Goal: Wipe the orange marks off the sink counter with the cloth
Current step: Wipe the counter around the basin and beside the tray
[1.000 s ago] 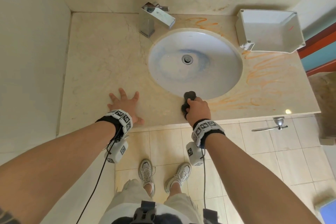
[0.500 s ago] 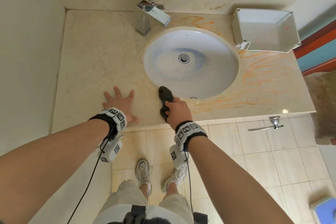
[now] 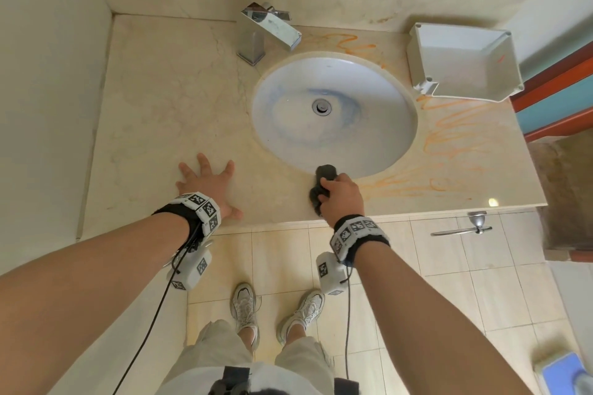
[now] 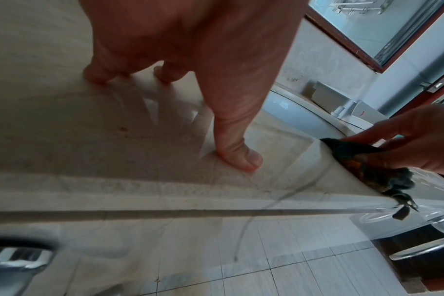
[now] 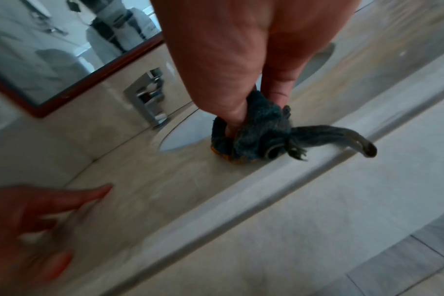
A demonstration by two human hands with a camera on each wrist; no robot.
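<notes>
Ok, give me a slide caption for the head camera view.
Right hand scrubs orange marks beside the basin with a dark cloth; left hand braces flat.

Landmark: white oval basin (image 3: 333, 112), blue smears around its drain (image 3: 321, 106). Chrome square tap (image 3: 266, 30) stands behind the basin's left rim, spout angled toward the bowl. White plastic tray (image 3: 462, 61) lies to the basin's right, at the back, one orange streak on its inner wall. Chrome lever handle (image 3: 465, 228) sits below and right of the basin. Wood-framed mirror (image 5: 64, 50) hangs above the tap. White trainers (image 3: 276, 308) on tiled floor (image 3: 449, 282) below the basin.
</notes>
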